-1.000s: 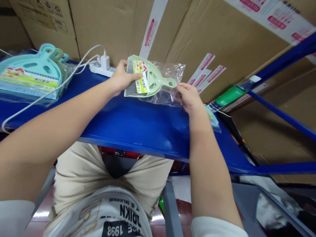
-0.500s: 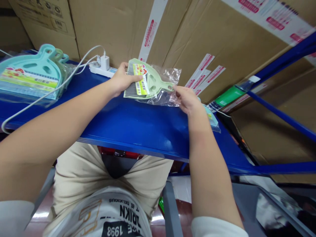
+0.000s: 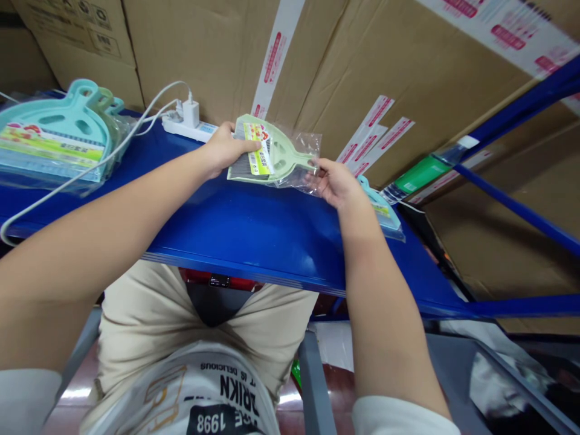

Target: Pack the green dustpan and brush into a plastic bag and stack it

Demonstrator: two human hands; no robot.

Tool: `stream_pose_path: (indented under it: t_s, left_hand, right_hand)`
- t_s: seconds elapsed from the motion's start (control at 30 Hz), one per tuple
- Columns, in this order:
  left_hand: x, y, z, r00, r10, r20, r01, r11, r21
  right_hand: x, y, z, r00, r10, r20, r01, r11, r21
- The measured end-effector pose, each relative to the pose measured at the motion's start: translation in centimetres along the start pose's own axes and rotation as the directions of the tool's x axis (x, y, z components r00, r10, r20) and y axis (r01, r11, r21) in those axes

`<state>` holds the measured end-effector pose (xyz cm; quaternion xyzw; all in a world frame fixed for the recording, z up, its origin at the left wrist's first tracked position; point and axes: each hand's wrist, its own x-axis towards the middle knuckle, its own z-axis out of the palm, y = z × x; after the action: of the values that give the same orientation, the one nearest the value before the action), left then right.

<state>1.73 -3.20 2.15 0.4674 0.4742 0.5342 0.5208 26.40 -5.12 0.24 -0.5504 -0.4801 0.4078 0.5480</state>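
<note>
A pale green dustpan (image 3: 283, 154) with a grey-bristled brush and a bright yellow label is held up above the blue shelf, inside a clear plastic bag (image 3: 310, 145). My left hand (image 3: 226, 148) grips its wide bristle end, thumb across the label. At the handle end, my right hand (image 3: 333, 181) pinches the bag and the handle tip between thumb and fingers. Bagged blue dustpans (image 3: 58, 130), with a green one among them, lie at the left. Another blue dustpan (image 3: 383, 208) lies behind my right wrist.
The blue shelf (image 3: 254, 235) runs across in front of me, backed by cardboard boxes (image 3: 217, 42). A white power strip (image 3: 190, 130) with a charger and a looping white cable (image 3: 90, 169) sits at the back left. A green-labelled bottle (image 3: 426, 172) leans at the right by the blue frame.
My right hand has shifted slightly left along the bag at the handle end, and the bag's loose end sticks out less. My left hand keeps its grip on the dustpan.
</note>
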Motion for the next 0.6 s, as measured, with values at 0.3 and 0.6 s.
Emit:
stream_pose_path:
  t_s: [0.3,0.6]
  left_hand:
    - [0.22,-0.09,0.01,0.998,-0.04,0.045,0.042,0.998,-0.041]
    - [0.52,-0.34,-0.21,0.999,-0.023,0.031,0.023,1.0,0.011]
  right_hand:
    - [0.11,0.01,0.26,1.0,0.013,0.015,-0.014,1.0,0.026]
    - [-0.24,-0.22,0.82,0.998,0.057,-0.03,-0.056,0.997,0.047]
